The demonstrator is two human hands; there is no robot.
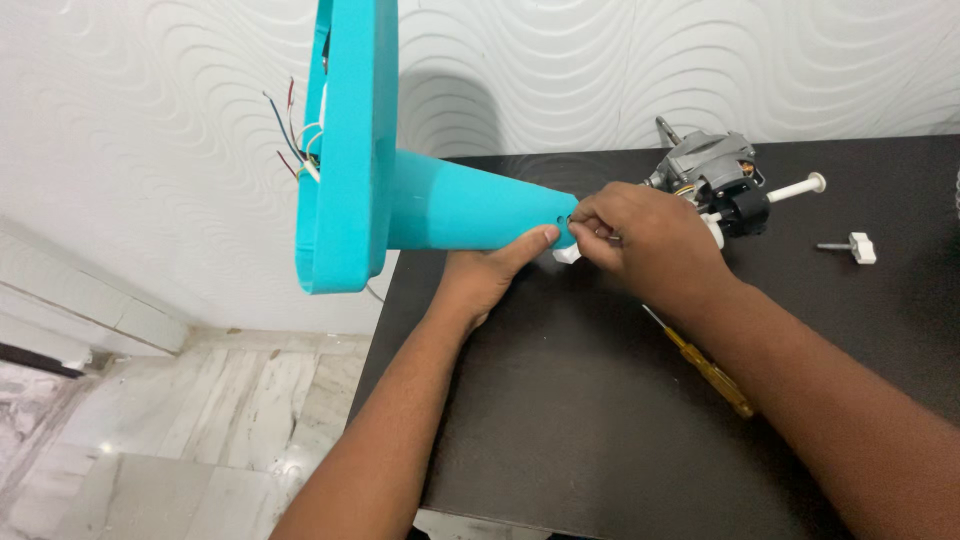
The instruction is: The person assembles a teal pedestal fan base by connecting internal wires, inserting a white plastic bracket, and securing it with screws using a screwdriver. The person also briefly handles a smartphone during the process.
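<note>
**Fingers at the hole of a turquoise fan stand**

The right hand (640, 240) has its fingertips pinched together on something small at the narrow end of the turquoise fan stand (450, 205), right beside a little hole in its wall; what it pinches is too small to tell. The left hand (490, 270) is clamped under the cone, thumb along its side, holding it level off the edge of the black desk (600, 420). This looks like fastening or freeing a small part at the neck, which by my judgement calls for a steady cone and fine finger work.

A white plastic piece (567, 254) shows just under the fingers. The stand's broad base (345, 150) hangs over the floor, loose wires (292, 135) trailing from it. Near the right hand lie a grey motor (710, 175) with white shaft, a white-knobbed screw (850, 246) and a yellow-handled screwdriver (712, 374). No packages, labels or signs show.
</note>
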